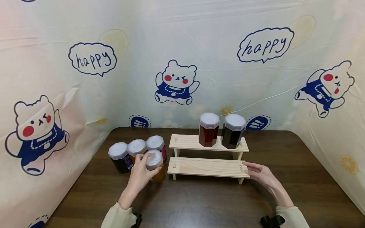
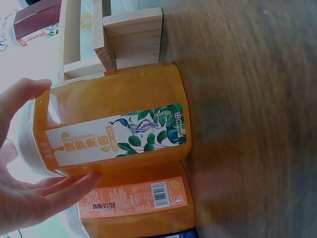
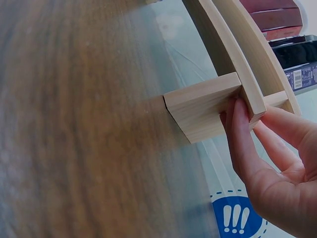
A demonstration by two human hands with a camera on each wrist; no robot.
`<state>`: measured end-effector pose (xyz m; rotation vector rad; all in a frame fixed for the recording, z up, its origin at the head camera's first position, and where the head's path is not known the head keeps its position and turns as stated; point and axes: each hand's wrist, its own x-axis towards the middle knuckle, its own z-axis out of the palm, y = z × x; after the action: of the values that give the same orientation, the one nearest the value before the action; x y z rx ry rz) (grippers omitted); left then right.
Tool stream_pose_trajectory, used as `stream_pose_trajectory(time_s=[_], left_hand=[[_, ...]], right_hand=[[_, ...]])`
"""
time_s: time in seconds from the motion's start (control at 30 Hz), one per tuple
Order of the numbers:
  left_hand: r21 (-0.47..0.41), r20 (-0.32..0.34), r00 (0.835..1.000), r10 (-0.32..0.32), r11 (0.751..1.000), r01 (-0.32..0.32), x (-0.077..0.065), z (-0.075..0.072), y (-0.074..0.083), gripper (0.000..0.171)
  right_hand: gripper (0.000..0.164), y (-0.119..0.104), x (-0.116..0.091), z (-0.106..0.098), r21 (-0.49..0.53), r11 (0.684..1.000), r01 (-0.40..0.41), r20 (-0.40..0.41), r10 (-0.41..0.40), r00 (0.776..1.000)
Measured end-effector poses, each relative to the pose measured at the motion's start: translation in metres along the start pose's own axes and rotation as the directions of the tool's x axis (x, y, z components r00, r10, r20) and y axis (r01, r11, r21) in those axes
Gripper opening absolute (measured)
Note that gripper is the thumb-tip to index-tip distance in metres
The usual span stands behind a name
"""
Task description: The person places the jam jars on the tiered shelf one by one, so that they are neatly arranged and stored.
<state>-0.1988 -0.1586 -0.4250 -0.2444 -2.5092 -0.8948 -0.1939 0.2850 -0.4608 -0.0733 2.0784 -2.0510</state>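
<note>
My left hand (image 1: 144,164) grips an orange jar (image 1: 156,171) with a white lid, which stands on the dark wooden table (image 1: 199,202). In the left wrist view the thumb and fingers (image 2: 59,191) wrap the orange jar (image 2: 114,119) near its lid. My right hand (image 1: 251,169) pinches the right end of the lower step of a pale wooden two-step rack (image 1: 206,167). In the right wrist view the thumb and fingers (image 3: 242,134) clamp the board of the rack (image 3: 203,111) beside its leg.
Three more white-lidded jars, dark (image 1: 119,157), orange (image 1: 137,148) and pink (image 1: 156,144), cluster behind the held jar. A red jar (image 1: 209,130) and a dark jar (image 1: 233,131) stand on the rack's upper step. Printed sheeting (image 1: 176,63) walls the table on three sides.
</note>
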Motion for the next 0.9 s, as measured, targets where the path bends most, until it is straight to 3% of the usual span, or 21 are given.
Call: stream_pose_trajectory(time_s=[0.37,0.6,0.9], left_hand=[[-0.043,-0.050,0.998,-0.040,0.998,0.038,0.001,0.002,-0.001,0.052],[-0.006,-0.122,0.990,-0.074,0.997,0.074,0.001,0.002,0.001,0.051],[-0.030,-0.191,0.981,-0.025,0.999,0.019,0.003,-0.005,0.009,0.051]], right_hand=[[0.050,0.000,0.000,-0.001,-0.014,1.000,-0.010,-0.010,0.010,1.000],[0.050,0.000,0.001,-0.001,-0.012,1.000,-0.021,-0.008,0.021,1.000],[0.048,0.000,0.001,-0.001,-0.002,1.000,-0.015,-0.002,0.015,1.000]])
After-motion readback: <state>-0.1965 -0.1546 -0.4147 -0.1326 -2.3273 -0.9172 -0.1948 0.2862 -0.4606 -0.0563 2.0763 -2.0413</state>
